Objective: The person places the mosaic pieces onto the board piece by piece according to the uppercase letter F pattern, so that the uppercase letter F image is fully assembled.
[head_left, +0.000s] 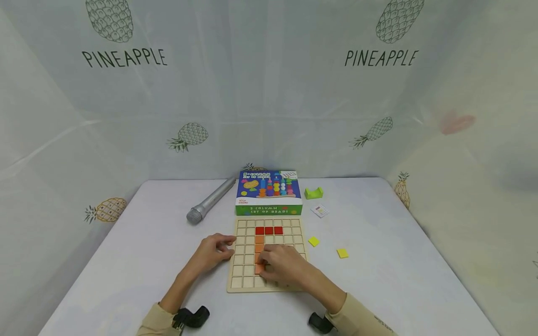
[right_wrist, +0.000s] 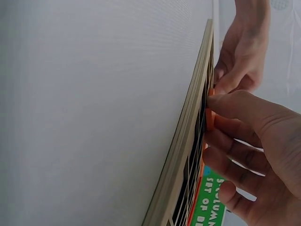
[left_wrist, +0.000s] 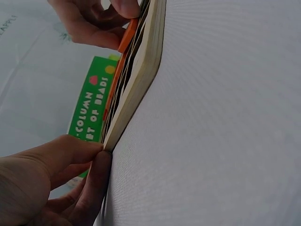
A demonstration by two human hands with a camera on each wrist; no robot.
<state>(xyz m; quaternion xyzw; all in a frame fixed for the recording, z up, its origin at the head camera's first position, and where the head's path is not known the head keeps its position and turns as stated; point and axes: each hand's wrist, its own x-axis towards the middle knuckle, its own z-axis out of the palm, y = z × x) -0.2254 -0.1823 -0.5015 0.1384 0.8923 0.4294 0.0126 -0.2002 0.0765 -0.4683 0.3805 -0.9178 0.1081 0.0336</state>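
Observation:
A wooden grid board (head_left: 249, 282) lies flat on the white table. Three red square tiles (head_left: 269, 230) form a row in its upper part. Below the leftmost red one, orange square tiles (head_left: 259, 239) run down in a column. My right hand (head_left: 286, 263) is over the board's lower middle, pinching an orange tile (right_wrist: 210, 120) between thumb and fingers; this tile stands tilted at the board's surface in the left wrist view. At the board's left edge, my left hand (head_left: 212, 252) holds the rim with thumb and fingertip.
Behind the board stands a bead set box (head_left: 269, 210). A silver microphone (head_left: 212, 200) lies left of it. To the right are a green plastic piece (head_left: 314, 193), a small printed card (head_left: 320, 211) and two yellow tiles, one nearer the board (head_left: 313, 241), one farther out (head_left: 342, 253).

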